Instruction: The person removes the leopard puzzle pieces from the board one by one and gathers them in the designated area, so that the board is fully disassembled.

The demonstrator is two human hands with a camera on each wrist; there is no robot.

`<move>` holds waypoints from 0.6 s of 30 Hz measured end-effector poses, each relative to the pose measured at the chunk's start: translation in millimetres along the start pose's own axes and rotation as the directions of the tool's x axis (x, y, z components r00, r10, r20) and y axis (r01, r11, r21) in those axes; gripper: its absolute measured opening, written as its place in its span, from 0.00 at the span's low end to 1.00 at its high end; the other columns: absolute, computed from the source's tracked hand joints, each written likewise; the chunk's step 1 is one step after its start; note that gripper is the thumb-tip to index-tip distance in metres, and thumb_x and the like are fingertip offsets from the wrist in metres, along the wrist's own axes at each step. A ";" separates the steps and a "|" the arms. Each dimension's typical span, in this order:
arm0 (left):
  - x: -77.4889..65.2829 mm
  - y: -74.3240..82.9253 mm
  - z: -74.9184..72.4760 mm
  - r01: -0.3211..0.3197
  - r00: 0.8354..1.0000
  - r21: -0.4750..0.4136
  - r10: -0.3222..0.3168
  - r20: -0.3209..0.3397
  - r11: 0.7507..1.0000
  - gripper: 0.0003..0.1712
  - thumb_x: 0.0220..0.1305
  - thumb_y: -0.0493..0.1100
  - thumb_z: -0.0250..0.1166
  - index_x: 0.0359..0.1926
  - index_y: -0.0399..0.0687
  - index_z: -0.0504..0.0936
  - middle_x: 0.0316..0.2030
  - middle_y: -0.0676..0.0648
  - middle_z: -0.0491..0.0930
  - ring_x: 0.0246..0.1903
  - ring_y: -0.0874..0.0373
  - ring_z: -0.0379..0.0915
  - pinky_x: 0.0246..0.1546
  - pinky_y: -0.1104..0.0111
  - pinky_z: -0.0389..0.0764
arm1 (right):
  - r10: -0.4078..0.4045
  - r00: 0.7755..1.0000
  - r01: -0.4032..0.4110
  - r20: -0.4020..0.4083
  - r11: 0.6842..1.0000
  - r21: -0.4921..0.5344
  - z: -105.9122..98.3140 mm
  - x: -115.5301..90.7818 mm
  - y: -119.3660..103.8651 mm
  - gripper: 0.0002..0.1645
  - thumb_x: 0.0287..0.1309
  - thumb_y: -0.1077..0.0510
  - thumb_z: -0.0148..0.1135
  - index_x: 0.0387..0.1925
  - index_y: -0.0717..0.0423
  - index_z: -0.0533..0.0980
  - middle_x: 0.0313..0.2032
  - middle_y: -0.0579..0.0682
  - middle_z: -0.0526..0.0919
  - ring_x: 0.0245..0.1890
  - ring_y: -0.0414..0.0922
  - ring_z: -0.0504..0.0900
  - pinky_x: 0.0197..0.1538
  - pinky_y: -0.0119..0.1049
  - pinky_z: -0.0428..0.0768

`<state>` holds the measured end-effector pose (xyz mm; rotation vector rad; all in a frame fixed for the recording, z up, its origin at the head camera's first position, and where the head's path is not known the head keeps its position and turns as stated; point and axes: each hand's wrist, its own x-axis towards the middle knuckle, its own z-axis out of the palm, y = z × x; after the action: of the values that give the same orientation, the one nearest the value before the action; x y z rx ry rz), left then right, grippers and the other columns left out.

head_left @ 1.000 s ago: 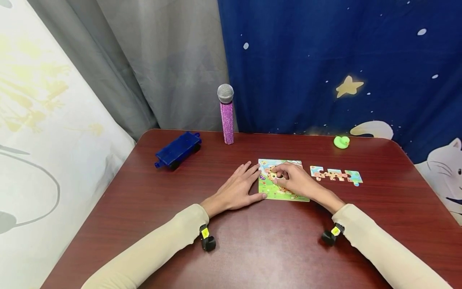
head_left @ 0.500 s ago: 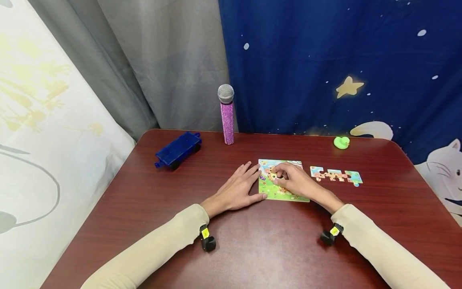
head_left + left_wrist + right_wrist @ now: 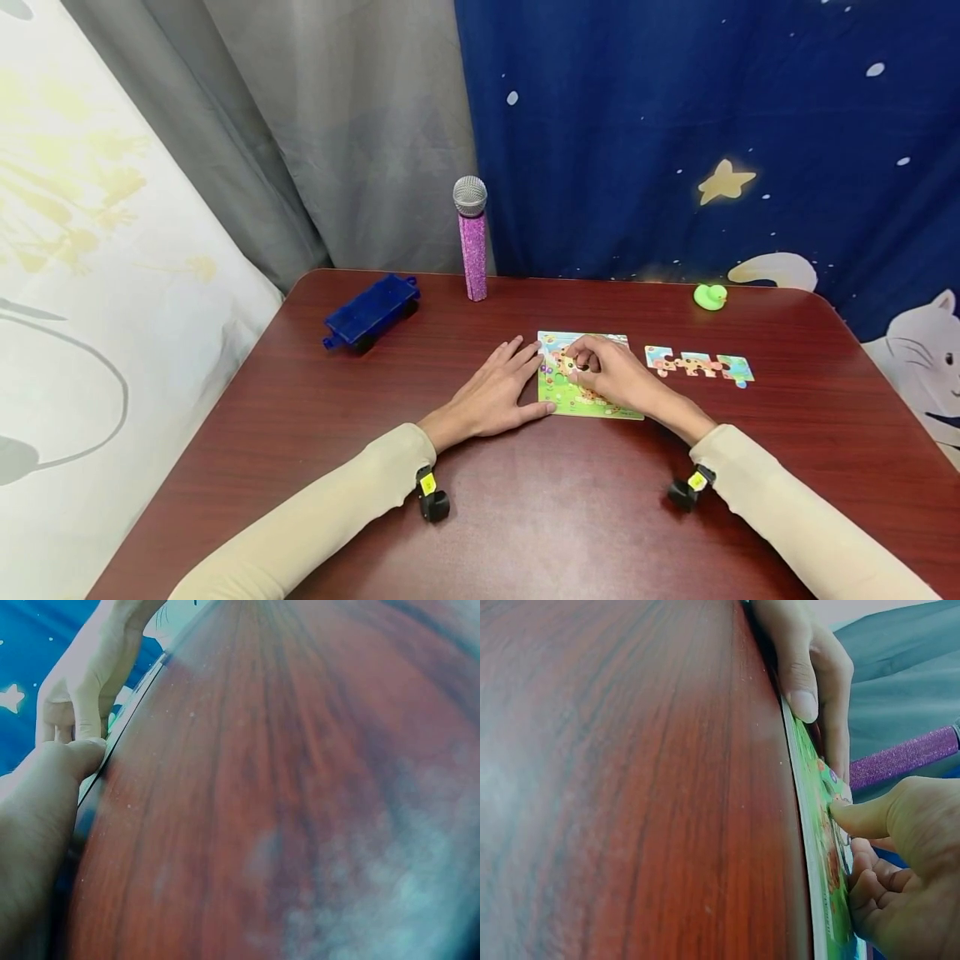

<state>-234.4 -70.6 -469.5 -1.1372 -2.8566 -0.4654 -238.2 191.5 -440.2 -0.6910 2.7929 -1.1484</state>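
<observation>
A square jigsaw puzzle (image 3: 557, 398) with a green meadow and a cartoon animal lies flat on the table. My left hand (image 3: 491, 396) rests at its left side, fingers spread and straight, with the fingertips and thumb on the border. Over the puzzle's middle, my right hand (image 3: 618, 375) pinches a puzzle piece (image 3: 567, 364) with thumb and index finger; its palm hides part of the picture. In the right wrist view, the thumb (image 3: 859, 817) presses on the piece's edge, close over the board. To the right lie loose puzzle pieces (image 3: 697, 363) in a row.
A blue toy wagon (image 3: 371, 311) stands at the table's back left. Near the back edge a purple glittery microphone (image 3: 474, 254) stands upright. A green rubber duck (image 3: 709, 297) sits at the back right. Curtains hang right behind the dark red table (image 3: 487, 517).
The right fingers shift very slightly over the puzzle's middle, still at the same piece. The left hand stays in place.
</observation>
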 end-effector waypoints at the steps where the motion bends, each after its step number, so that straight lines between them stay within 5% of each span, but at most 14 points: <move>1: 0.1 0.0 0.2 0.001 1.000 0.000 -0.001 0.001 1.000 0.51 0.78 0.73 0.59 0.84 0.41 0.66 0.85 0.42 0.61 0.87 0.41 0.44 0.87 0.51 0.44 | -0.007 1.000 0.007 -0.008 1.000 0.004 -0.4 0.0 -0.2 0.15 0.70 0.63 0.75 0.55 0.62 0.84 0.42 0.52 0.85 0.37 0.43 0.80 0.44 0.40 0.80; 18: -0.7 0.4 -0.3 0.004 1.000 -0.020 -0.004 0.009 1.000 0.52 0.78 0.73 0.58 0.85 0.42 0.65 0.86 0.42 0.59 0.88 0.42 0.42 0.87 0.51 0.42 | 0.011 0.995 -0.005 -0.097 0.998 0.070 -5.9 -6.6 -6.8 0.04 0.73 0.64 0.71 0.46 0.56 0.85 0.34 0.48 0.88 0.33 0.44 0.83 0.38 0.35 0.81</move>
<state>-233.7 -70.9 -469.2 -1.1399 -2.8688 -0.4913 -230.9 193.9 -432.1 -0.6339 2.8152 -1.3062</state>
